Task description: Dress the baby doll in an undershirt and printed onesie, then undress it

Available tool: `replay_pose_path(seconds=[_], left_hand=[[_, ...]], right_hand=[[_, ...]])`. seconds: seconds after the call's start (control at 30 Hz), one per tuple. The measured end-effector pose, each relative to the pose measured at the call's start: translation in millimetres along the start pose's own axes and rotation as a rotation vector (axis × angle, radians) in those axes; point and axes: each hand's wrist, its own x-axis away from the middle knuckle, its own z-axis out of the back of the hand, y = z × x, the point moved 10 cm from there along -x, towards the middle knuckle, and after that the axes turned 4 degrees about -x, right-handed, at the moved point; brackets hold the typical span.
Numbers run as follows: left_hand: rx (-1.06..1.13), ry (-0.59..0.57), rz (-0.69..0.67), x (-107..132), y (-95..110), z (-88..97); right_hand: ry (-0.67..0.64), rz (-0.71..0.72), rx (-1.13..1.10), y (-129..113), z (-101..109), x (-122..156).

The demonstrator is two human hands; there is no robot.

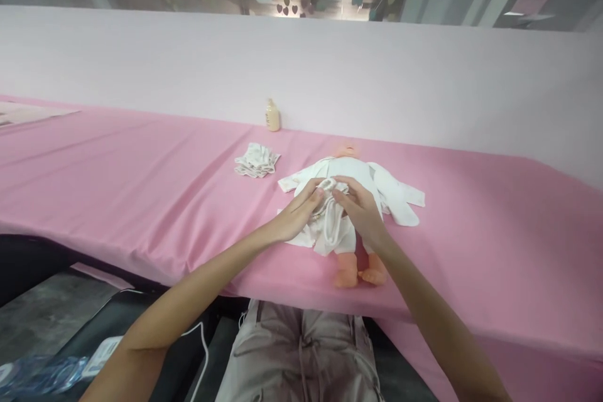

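Note:
A baby doll (346, 270) lies on its back with its feet towards me, its body white and its feet peach. A white baby top (402, 195) is about it, one sleeve spread out on either side. Over the doll's middle I hold a bunched white baby garment (333, 226) with a rolled, ring-like edge. My left hand (301, 208) grips it from the left, fingers pressed together. From the other side, my right hand (362, 208) has its thumb and fingers closed on the same cloth. Folds hide some fingertips.
A pink cloth covers the long table (494, 239). Left of the doll sits a folded white cloth pile (257, 160). Behind it, a cream pump bottle (272, 116) stands by the white wall. A water bottle (47, 374) and white cable lie on a dark seat, lower left.

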Motion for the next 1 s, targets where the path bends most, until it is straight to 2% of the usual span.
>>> replay_pose_path(seconds=[0.2,0.3,0.37,0.5,0.57,0.67,0.77,0.83,0.93,1.0], left_hand=[[0.071,0.291,0.079,-7.0,-25.3,30.9],[0.073,0.367,0.096,-9.1,-27.8,45.5],[0.059,0.344,0.079,-12.4,-24.9,49.9],[-0.042,0.159,0.014,-18.9,-18.5,42.2],[-0.222,0.102,-0.034,-20.1,-16.1,38.1],[-0.606,0.161,-0.160,-22.4,-5.2,39.4],[-0.854,0.309,-0.341,-24.3,25.6,43.0],[-0.835,0.377,-0.455,-23.6,58.7,46.2],[-0.677,0.428,-0.608,-16.3,128.5,52.0],[-0.562,0.533,-0.734,-4.9,183.5,61.5]], right_hand=[[0.040,-0.017,0.087,5.0,20.2,9.7],[0.065,-0.023,0.166,8.7,28.8,14.1],[0.066,-0.007,0.236,10.1,34.1,14.3],[0.064,0.116,0.508,3.5,41.8,10.9],[0.074,0.183,0.707,-1.9,43.3,8.5],[0.112,0.276,0.911,-14.5,45.5,2.5],[0.174,0.407,0.870,-45.3,52.1,-5.1],[0.229,0.477,0.726,-77.7,62.5,-7.4],[0.330,0.568,0.479,-141.7,81.7,2.1],[0.404,0.689,0.377,-191.4,91.4,18.7]])
